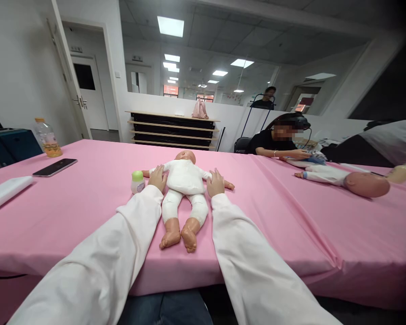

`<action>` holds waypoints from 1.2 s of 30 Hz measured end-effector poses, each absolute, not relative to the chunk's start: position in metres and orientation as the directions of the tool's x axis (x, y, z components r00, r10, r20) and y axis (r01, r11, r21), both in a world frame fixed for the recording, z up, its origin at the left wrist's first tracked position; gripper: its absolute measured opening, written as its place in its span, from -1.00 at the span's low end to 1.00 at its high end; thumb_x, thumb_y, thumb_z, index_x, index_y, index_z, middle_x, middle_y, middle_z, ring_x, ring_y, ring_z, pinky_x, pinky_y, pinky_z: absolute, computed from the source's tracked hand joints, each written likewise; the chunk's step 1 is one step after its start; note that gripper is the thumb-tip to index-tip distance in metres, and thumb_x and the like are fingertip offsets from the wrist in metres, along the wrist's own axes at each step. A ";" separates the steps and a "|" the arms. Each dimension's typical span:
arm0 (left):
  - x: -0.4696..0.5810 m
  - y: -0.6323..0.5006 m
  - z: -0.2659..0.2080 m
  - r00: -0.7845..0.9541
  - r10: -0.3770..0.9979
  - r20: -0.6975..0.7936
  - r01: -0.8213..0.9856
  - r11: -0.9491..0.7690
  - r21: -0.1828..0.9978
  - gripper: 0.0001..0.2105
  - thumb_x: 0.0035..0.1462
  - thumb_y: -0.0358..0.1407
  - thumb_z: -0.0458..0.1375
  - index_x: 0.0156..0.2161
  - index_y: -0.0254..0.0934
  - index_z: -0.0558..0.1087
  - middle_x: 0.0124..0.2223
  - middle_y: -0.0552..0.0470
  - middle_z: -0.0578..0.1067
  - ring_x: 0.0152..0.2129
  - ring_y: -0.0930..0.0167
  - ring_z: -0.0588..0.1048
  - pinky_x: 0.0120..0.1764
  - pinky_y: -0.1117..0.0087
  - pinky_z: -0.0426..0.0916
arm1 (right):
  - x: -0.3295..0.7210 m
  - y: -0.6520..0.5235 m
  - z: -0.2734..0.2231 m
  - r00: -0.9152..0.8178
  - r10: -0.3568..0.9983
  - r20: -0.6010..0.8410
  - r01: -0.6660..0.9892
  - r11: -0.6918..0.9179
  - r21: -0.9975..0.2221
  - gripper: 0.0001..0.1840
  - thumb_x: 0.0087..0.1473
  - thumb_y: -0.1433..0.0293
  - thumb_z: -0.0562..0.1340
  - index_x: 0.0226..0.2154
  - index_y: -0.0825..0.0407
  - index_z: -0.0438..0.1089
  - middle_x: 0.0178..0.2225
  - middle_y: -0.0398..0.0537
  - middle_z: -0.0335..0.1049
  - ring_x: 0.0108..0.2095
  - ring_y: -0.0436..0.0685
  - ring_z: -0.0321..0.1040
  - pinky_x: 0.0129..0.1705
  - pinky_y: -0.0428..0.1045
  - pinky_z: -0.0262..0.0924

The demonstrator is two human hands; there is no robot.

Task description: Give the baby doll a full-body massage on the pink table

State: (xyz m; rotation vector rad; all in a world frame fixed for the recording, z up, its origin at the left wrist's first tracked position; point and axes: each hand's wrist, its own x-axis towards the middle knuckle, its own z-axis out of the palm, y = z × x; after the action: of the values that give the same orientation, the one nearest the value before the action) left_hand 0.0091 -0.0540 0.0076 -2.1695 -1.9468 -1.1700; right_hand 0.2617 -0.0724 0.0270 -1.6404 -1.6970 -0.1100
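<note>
Your left hand (158, 178) and right hand (216, 183), grip unclear, flank a white cloth-bodied baby doll (185, 178) at its arms (203, 172), its feet (190, 237) pointing toward you.

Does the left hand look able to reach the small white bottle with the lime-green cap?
Probably yes: the white bottle stands close beside the left hand, its outer side unobstructed by anything visible.

Wall (16, 54), left: white. Doorway (99, 52): open; white door (98, 108) beyond, dark pane; grey floor (104, 134). Window (209, 45), facing: long, low white wall (176, 103) beneath. Ceiling lights (171, 27): rectangular, lit, visible in the glass. Shelving (172, 127): low, black, pale boards. Chair (242, 145): black. Table (81, 225): large, pink cloth.
</note>
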 end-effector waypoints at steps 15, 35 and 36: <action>0.016 -0.123 -0.002 0.561 0.692 0.454 0.478 -0.719 0.505 -0.62 0.19 -0.10 -0.06 -0.09 -0.24 0.50 0.05 -0.05 0.45 0.05 0.30 0.34 0.16 0.20 0.17 | 0.249 -0.127 0.015 -0.641 0.658 0.396 0.548 0.753 -0.364 -0.62 0.22 0.27 -0.02 -0.19 -0.02 0.48 -0.06 -0.03 0.44 0.02 0.14 0.29 0.13 0.15 0.08; 0.014 -0.148 0.003 0.534 0.726 0.433 0.465 -0.680 0.567 -0.64 0.16 -0.06 -0.01 -0.24 -0.19 0.57 -0.03 -0.05 0.51 0.07 0.25 0.34 0.18 0.12 0.09 | 0.250 -0.148 0.014 -0.702 0.559 0.440 0.485 0.829 -0.280 -0.49 0.23 0.10 -0.10 -0.11 -0.03 0.44 -0.01 0.01 0.40 0.08 0.20 0.23 0.18 0.23 -0.04; 0.014 -0.151 0.004 0.565 0.719 0.404 0.448 -0.679 0.582 -0.63 0.17 -0.06 -0.03 -0.29 -0.19 0.58 -0.10 -0.03 0.54 0.06 0.25 0.35 0.20 0.11 0.03 | 0.250 -0.150 0.014 -0.739 0.533 0.412 0.456 0.846 -0.276 -0.49 0.24 0.10 -0.10 -0.15 -0.04 0.47 -0.04 0.00 0.43 0.08 0.20 0.23 0.18 0.25 -0.05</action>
State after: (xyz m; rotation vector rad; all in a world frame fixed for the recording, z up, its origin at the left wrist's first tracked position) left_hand 0.0143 -0.1506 0.0045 -3.1375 -1.2415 -1.1668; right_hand 0.2500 -0.1498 0.0142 -0.7268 -2.5377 0.2151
